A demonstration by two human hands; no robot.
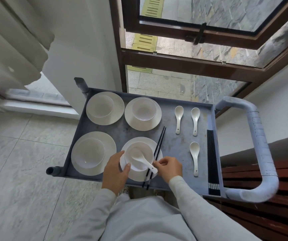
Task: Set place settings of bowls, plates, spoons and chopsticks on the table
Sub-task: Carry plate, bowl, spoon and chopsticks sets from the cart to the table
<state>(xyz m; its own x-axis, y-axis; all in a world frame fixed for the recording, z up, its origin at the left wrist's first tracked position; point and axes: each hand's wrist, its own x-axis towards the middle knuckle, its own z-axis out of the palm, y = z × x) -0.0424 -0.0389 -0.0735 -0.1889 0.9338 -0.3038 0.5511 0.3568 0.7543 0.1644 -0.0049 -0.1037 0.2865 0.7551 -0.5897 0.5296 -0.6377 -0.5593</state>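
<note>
Several white bowl-on-plate sets stand on a grey cart tray. The near right set has a bowl on a plate, with a white spoon lying in the bowl and a black chopstick pair resting across the plate's right edge. My left hand grips the left rim of this bowl and plate. My right hand pinches the chopsticks near the spoon's handle end. Three loose spoons and a bundle of black chopsticks lie on the tray's right side.
The cart's padded handle curves round on the right. A dark wooden bench sits right of the cart. A glass door with a brown frame stands behind it. Pale floor tiles spread to the left.
</note>
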